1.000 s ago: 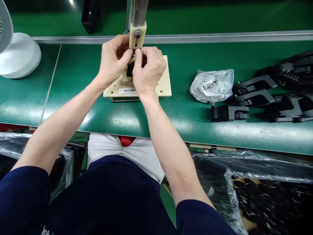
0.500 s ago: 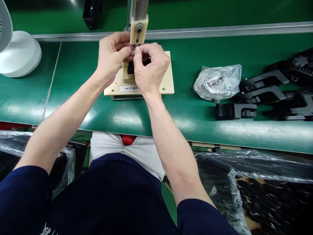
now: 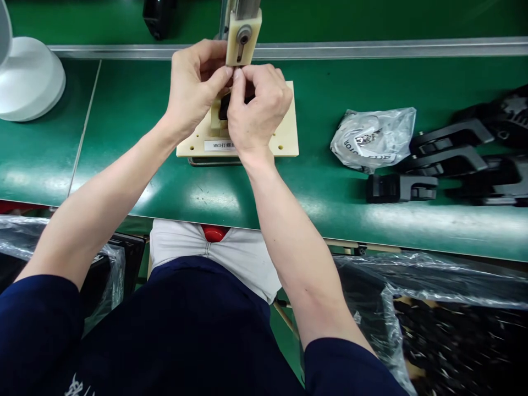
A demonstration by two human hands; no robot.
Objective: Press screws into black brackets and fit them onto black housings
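Observation:
Both hands meet just below the cream block (image 3: 244, 38) that hangs over a cream fixture plate (image 3: 284, 140) on the bench. My left hand (image 3: 192, 82) comes in from the left, thumb and fingers pinched under the block's lower edge. From the right, my right hand (image 3: 258, 107) pinches at the same spot, thumb and forefinger together. Whatever lies between the fingertips is too small and too covered to name. A dark part (image 3: 225, 105) sits in the fixture behind my right hand, mostly hidden by it.
On the green bench (image 3: 305, 181) to the right lie a clear plastic bag (image 3: 371, 140) with small metal pieces and several black plastic parts (image 3: 402, 188). A white round base (image 3: 35, 80) stands at left. Below the bench, a plastic-lined box (image 3: 390, 313) holds many black pieces.
The camera view has shifted slightly. My hands stay together under the block, fingertips pressed closer; the small light-coloured bit glimpsed at the right fingertips is no longer visible.

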